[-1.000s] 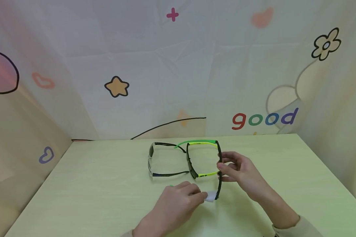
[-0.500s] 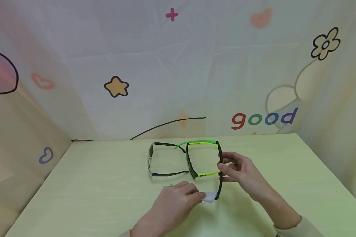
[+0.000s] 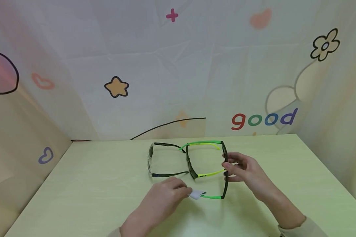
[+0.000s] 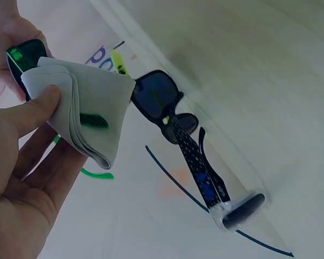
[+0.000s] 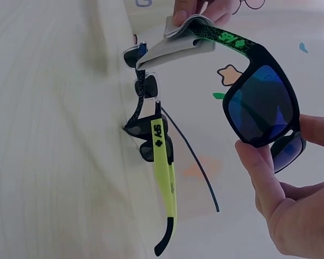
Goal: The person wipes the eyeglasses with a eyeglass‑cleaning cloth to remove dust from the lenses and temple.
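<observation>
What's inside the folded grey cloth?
A green-and-black temple of the sunglasses in the right hand runs into the cloth. The stretch within the folds is covered, unseen.

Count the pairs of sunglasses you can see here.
3: the green-armed sunglasses in the right hand, the yellow-armed sunglasses on the table, and the clear-framed sunglasses left of those in the head view.

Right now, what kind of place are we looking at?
Probably a little tabletop corner indoors, maybe set up for filming, but I can't be sure. There's a pale table, a creased backdrop printed with a star and the word "good", and yellow-armed sunglasses on the table.
</observation>
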Demonstrator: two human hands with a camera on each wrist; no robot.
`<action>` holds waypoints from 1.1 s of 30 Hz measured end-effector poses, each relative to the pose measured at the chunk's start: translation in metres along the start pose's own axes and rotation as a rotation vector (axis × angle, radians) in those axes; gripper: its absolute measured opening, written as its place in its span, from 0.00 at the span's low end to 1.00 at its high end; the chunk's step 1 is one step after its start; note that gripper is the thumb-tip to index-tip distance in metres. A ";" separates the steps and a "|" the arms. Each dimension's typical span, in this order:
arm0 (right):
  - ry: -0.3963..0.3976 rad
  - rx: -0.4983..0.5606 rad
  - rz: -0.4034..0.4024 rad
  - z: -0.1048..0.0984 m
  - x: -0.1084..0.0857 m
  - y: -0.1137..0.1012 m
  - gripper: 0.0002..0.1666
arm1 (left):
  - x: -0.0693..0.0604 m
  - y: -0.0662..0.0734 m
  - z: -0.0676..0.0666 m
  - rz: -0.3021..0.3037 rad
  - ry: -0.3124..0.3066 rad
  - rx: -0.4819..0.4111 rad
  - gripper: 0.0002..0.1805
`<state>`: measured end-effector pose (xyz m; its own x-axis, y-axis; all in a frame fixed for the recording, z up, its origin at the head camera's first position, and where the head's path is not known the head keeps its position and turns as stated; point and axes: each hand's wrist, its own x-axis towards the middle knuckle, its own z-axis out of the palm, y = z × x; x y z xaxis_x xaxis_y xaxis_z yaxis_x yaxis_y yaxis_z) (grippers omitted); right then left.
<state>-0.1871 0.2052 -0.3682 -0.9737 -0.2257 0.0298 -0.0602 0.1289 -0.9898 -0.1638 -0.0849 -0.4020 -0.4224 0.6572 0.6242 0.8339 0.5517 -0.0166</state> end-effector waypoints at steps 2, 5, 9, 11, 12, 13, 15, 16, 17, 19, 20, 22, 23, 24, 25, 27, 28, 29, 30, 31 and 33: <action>0.005 0.000 -0.003 -0.003 0.000 0.000 0.32 | -0.002 -0.006 -0.001 -0.012 0.008 0.005 0.13; 0.013 0.000 -0.011 -0.007 -0.001 0.000 0.31 | -0.003 -0.015 -0.002 -0.062 0.017 0.018 0.13; 0.015 0.002 -0.017 -0.010 -0.003 0.001 0.30 | -0.004 -0.025 -0.005 -0.178 0.034 0.008 0.12; 0.011 0.002 -0.013 -0.011 -0.003 0.001 0.31 | -0.003 -0.029 -0.006 -0.238 0.039 -0.006 0.12; 0.007 0.003 -0.010 -0.011 -0.003 0.001 0.31 | -0.003 -0.030 -0.006 -0.267 0.040 -0.012 0.12; 0.004 0.004 -0.004 -0.012 -0.002 0.001 0.31 | -0.002 -0.031 -0.006 -0.296 0.043 -0.019 0.12; -0.007 0.002 0.008 -0.012 -0.002 0.002 0.32 | -0.001 -0.032 -0.006 -0.349 0.050 -0.026 0.11; -0.013 -0.001 0.013 -0.012 -0.002 0.002 0.32 | -0.001 -0.033 -0.006 -0.374 0.058 -0.025 0.10; -0.023 -0.007 0.018 -0.012 -0.002 0.002 0.32 | 0.000 -0.034 -0.005 -0.398 0.067 -0.024 0.10; -0.041 -0.019 0.023 -0.012 -0.002 0.002 0.31 | 0.001 -0.035 -0.005 -0.438 0.087 -0.028 0.09; -0.053 -0.024 0.023 -0.012 -0.002 0.002 0.31 | 0.001 -0.035 -0.005 -0.453 0.093 -0.027 0.09; -0.077 -0.032 0.021 -0.011 -0.002 0.003 0.31 | 0.002 -0.036 -0.005 -0.471 0.106 -0.030 0.09; -0.089 -0.033 0.019 -0.011 -0.003 0.003 0.30 | 0.002 -0.037 -0.005 -0.476 0.110 -0.034 0.09; -0.099 -0.032 0.018 -0.010 -0.003 0.003 0.31 | 0.002 -0.037 -0.005 -0.478 0.115 -0.039 0.09; -0.108 -0.031 0.018 -0.009 -0.003 0.003 0.31 | 0.002 -0.037 -0.005 -0.480 0.120 -0.042 0.08; -0.124 -0.030 0.015 -0.008 -0.003 0.003 0.32 | 0.003 -0.038 -0.005 -0.483 0.129 -0.047 0.08; -0.130 -0.029 0.013 -0.007 -0.003 0.003 0.32 | 0.003 -0.038 -0.005 -0.484 0.132 -0.050 0.08; -0.135 -0.028 0.013 -0.007 -0.004 0.003 0.32 | 0.003 -0.038 -0.004 -0.484 0.134 -0.051 0.08; -0.137 -0.029 0.014 -0.007 -0.004 0.003 0.32 | 0.003 -0.038 -0.004 -0.486 0.134 -0.052 0.08; -0.137 -0.034 0.010 -0.007 -0.004 0.003 0.32 | 0.004 -0.038 -0.004 -0.488 0.134 -0.052 0.08; -0.133 -0.043 0.007 -0.007 -0.005 0.002 0.33 | 0.004 -0.038 -0.004 -0.493 0.137 -0.051 0.08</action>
<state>-0.1843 0.2133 -0.3693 -0.9367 -0.3501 0.0013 -0.0654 0.1712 -0.9831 -0.1959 -0.1057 -0.3955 -0.7220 0.2501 0.6452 0.5653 0.7508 0.3416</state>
